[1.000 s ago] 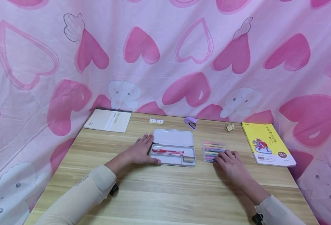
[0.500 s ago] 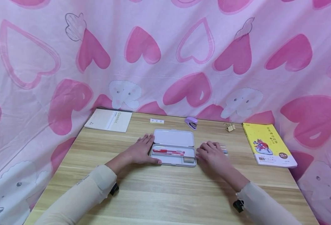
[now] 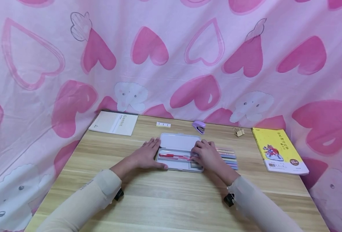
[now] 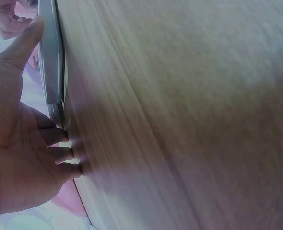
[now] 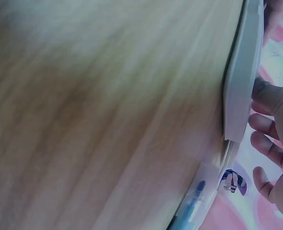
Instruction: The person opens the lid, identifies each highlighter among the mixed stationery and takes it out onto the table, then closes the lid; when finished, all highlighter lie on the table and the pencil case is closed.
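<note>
A white pencil case (image 3: 180,141) lies with its lid folded back on the wooden table. Inside it are red pens (image 3: 174,157) and a small grey-brown block (image 3: 193,164), partly covered by a hand. My left hand (image 3: 145,157) rests at the case's left end, fingers spread, thumb touching the front left corner. Over the right end of the case is my right hand (image 3: 208,157), its bent fingers reaching down to the pens' right ends. In the right wrist view the case wall (image 5: 244,76) hides its foremost fingertips, so a pinch cannot be confirmed.
A clear pack of coloured markers (image 3: 230,159) lies just right of the case, partly behind the right hand. Farther back are a notebook (image 3: 114,123), a small white card (image 3: 163,124), a purple stapler (image 3: 199,126), a binder clip (image 3: 239,132) and a yellow book (image 3: 276,149).
My right hand has moved left from the marker pack to the right end of the pencil case, uncovering more of the markers. The left hand has stayed in place.
</note>
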### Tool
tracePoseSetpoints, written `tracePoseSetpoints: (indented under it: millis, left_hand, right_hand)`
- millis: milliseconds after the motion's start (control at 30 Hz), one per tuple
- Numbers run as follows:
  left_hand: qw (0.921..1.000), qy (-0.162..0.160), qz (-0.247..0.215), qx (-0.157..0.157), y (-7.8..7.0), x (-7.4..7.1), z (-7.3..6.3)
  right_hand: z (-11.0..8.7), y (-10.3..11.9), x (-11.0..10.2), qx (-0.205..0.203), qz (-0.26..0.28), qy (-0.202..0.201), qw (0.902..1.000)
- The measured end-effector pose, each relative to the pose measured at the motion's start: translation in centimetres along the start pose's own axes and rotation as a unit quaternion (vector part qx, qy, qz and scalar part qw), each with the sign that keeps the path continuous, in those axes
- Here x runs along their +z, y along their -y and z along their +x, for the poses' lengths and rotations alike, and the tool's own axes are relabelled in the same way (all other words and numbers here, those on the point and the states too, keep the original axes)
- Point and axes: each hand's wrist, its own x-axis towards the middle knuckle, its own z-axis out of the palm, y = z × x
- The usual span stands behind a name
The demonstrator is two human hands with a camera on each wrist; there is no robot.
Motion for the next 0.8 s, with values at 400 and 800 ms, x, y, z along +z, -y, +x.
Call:
tracePoseSetpoints:
  millis: [400, 800]
  left_hand:
    - [1.0, 0.002, -0.002, -0.004, -0.1, -0.1, 0.0]
    - [1.0, 0.004, 0.006, -0.002, -0.1, -0.1, 0.0]
  right_hand:
    - [0.1, 0.2, 0.4, 0.008, 0.002, 0.0, 1.0]
    - [1.8, -1.4, 0.9, 0.078, 0.097, 0.007, 0.9922]
